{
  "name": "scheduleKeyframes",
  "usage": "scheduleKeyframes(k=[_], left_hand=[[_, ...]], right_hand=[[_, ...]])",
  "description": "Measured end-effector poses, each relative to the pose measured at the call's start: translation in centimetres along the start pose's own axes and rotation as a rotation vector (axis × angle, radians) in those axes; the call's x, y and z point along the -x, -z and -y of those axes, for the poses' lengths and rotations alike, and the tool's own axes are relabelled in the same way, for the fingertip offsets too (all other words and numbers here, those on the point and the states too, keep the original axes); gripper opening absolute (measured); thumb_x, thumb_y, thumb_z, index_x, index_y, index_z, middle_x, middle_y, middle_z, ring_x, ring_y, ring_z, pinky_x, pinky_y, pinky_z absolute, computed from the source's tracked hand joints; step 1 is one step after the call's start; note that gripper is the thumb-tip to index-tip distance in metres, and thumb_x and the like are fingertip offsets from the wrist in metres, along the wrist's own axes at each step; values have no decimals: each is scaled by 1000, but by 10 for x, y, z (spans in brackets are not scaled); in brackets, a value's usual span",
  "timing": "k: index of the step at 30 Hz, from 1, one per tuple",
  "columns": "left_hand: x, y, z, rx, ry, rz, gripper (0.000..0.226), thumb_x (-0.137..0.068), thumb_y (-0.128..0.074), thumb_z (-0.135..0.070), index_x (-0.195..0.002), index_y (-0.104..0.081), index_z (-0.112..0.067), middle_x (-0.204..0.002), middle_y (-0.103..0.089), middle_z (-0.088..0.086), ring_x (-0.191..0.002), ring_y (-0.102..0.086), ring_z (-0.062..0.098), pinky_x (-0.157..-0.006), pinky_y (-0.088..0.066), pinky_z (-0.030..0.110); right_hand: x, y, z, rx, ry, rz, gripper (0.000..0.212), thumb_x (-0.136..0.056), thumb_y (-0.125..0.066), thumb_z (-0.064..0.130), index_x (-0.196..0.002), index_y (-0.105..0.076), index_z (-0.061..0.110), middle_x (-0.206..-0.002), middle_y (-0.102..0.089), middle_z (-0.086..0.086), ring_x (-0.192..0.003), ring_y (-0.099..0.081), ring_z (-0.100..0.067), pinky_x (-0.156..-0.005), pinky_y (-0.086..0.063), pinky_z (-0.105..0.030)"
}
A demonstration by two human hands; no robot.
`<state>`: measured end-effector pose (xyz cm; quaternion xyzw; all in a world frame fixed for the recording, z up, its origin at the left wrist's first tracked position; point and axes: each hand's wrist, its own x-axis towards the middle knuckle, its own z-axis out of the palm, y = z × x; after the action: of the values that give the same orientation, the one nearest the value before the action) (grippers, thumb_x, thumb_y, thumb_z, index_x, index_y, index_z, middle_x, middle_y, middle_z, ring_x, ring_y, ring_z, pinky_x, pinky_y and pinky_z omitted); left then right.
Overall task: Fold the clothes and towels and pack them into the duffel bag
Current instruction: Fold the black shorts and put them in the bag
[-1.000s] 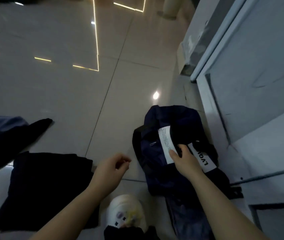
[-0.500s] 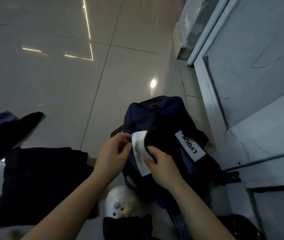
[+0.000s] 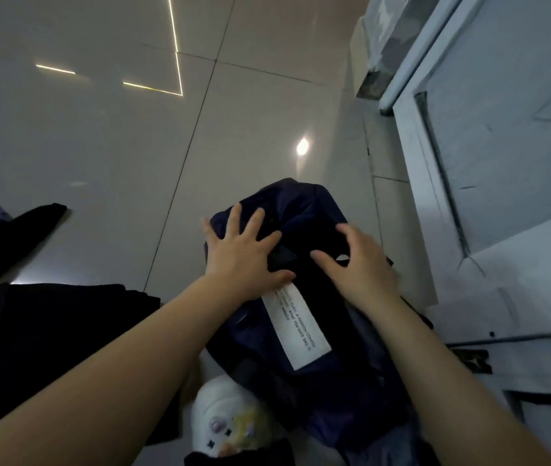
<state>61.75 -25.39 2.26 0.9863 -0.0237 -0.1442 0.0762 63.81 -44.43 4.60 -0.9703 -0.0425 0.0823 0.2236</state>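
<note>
The navy duffel bag [image 3: 304,213] is lying on the floor beside the white door [image 3: 503,163]. The left hand [image 3: 244,253] and right hand [image 3: 361,267] are pressing on it with spread fingers, probably preparing it; next, its opening needs finding, and the dark clothes [image 3: 48,331] are waiting nearby.

Bare forearms, white patterned slipper [image 3: 230,428]

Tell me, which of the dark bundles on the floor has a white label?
The navy duffel bag under both hands: a long white label runs along its top. The black folded cloth to its left shows none.
</note>
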Motion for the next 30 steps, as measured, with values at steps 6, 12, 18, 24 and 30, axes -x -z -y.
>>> scheduleKeyframes(k=[6, 12, 18, 24, 30], left_hand=[[-48, -48, 41, 119, 285, 140, 114, -73, -63, -67, -147, 19, -39, -157, 23, -1, -144, 12, 39, -107, -15, 71], [-61, -68, 80, 256, 202, 110, 112, -72, -71, -52, -148, 12, -45, -157, 5, -5, -137, -20, 37, -98, -42, 50], [-60, -60, 78, 214, 178, 70, 106, -76, -68, -42, -149, 9, -41, -148, -16, 5, -119, -40, 36, -86, -44, 41], [-50, -28, 64, -26, 209, -260, 93, -84, -61, -39, -151, 4, -34, -133, -27, 13, -102, -47, 31, -73, -31, 35], [-59, -48, 78, -113, 248, -212, 90, -89, -54, -46, -149, 11, -34, -141, -21, 11, -108, -44, 29, -82, -36, 38]], right_hand=[[-92, -44, -13, 379, 123, 151, 109, -74, -71, 57, -153, -3, 25, -147, -32, -10, -131, -35, -32, -104, -35, -48], [-113, -77, -13, 365, 52, 221, 82, -89, -61, 32, -152, -8, 25, -126, -54, -16, -107, -56, -36, -79, -45, -38], [-138, -16, 25, 693, 373, -50, 24, -92, -47, 9, -115, -50, 14, -96, -64, -19, -84, -62, -39, -62, -36, -34], [-146, 18, 31, 888, 438, -141, 15, -98, -41, 6, -102, -56, 5, -76, -60, -20, -68, -59, -35, -53, -23, -28], [-147, 3, 35, 818, 258, 10, 12, -95, -46, 14, -105, -52, 10, -64, -37, -5, -65, -46, -26, -54, -25, -28]])
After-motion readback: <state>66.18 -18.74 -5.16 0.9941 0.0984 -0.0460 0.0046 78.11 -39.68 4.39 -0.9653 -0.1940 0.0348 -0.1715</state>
